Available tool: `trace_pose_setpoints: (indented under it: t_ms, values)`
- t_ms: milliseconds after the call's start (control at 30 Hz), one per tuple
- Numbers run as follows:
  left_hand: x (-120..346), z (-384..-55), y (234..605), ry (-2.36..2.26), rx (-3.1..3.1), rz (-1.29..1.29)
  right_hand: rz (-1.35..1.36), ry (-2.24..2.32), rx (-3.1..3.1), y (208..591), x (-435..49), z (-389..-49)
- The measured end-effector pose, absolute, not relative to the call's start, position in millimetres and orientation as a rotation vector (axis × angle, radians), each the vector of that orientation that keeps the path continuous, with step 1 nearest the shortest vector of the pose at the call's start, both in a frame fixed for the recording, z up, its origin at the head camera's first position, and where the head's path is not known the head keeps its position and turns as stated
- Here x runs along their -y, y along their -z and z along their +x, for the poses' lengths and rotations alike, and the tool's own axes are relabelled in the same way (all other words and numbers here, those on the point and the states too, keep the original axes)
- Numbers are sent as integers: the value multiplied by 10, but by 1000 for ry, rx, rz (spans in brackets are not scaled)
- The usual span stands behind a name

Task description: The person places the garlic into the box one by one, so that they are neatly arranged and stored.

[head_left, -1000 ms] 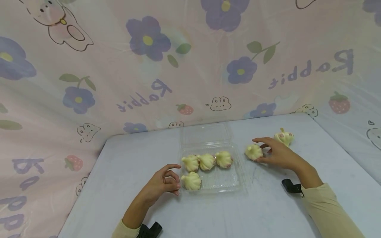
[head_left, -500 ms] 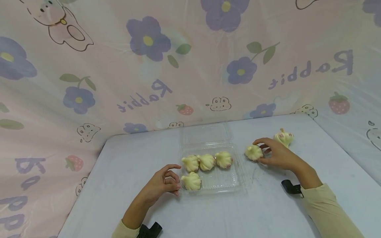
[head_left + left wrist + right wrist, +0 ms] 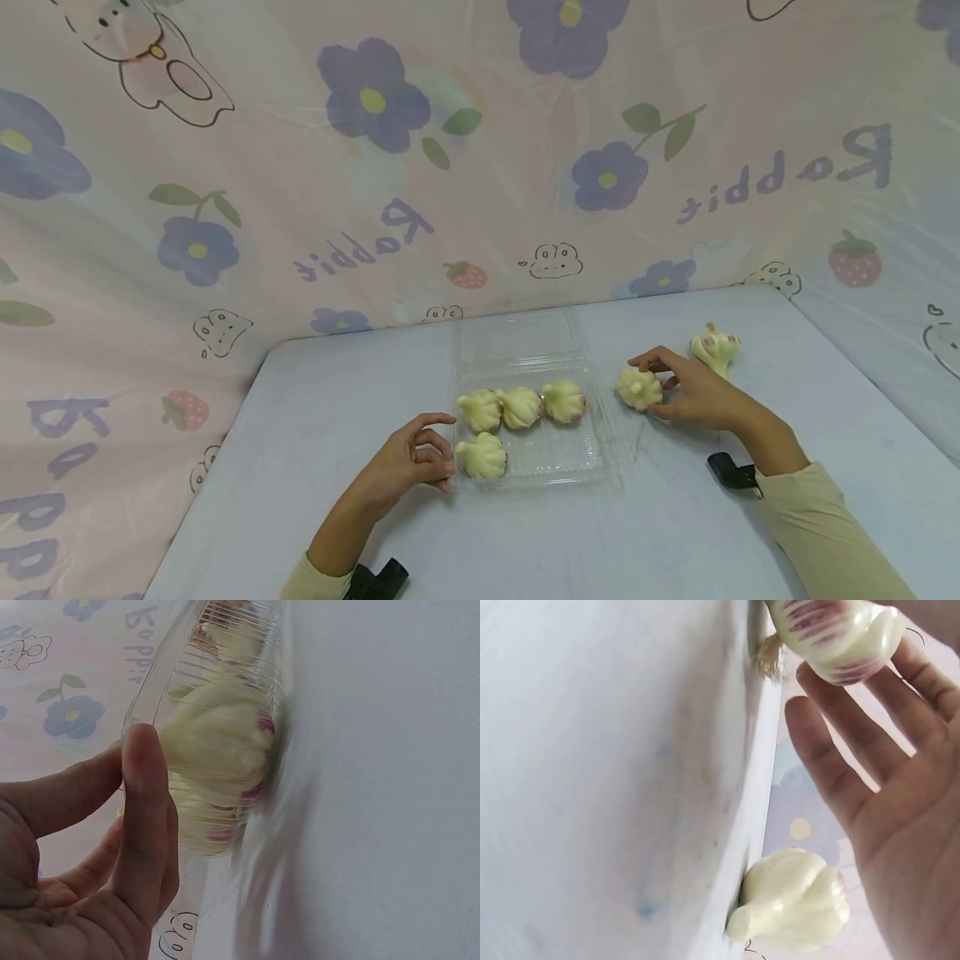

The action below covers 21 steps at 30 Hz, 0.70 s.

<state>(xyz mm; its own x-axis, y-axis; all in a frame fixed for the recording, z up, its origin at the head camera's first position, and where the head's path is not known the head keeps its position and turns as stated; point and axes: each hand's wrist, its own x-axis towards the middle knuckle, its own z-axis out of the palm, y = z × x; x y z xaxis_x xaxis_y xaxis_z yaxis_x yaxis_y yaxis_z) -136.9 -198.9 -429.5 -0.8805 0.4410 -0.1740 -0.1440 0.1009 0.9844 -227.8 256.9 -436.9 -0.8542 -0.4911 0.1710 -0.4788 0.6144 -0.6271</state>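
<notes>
A clear plastic container (image 3: 551,458) with its lid (image 3: 517,340) folded back sits on the white table. Several garlic bulbs (image 3: 521,407) lie in it: three in a row at the back, one at the front left. My left hand (image 3: 411,463) pinches the container's left rim between thumb and fingers, as the left wrist view shows close up. To the right of the container, my right hand (image 3: 697,392) grips a garlic bulb (image 3: 638,388) between thumb and fingers. In the right wrist view this garlic bulb (image 3: 832,634) shows purple streaks and a tuft of roots.
Another garlic bulb (image 3: 715,347) lies on the table behind my right hand. A pink curtain (image 3: 495,200) printed with flowers and rabbits hangs along the table's back edge and sides. Black devices (image 3: 732,472) are strapped at both wrists.
The garlic bulb in my right hand has tilted, so its stem now faces up toward the head camera. That hand has shifted slightly left. My left hand has stayed still.
</notes>
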Motion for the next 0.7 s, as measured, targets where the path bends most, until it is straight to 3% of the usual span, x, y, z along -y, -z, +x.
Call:
trace_pose_setpoints:
  t_ms: [700]
  values:
    - [1987, -1369, 4292, -1834, -1955, 283, -824, 1083, -2817, 4398, -2581, -2297]
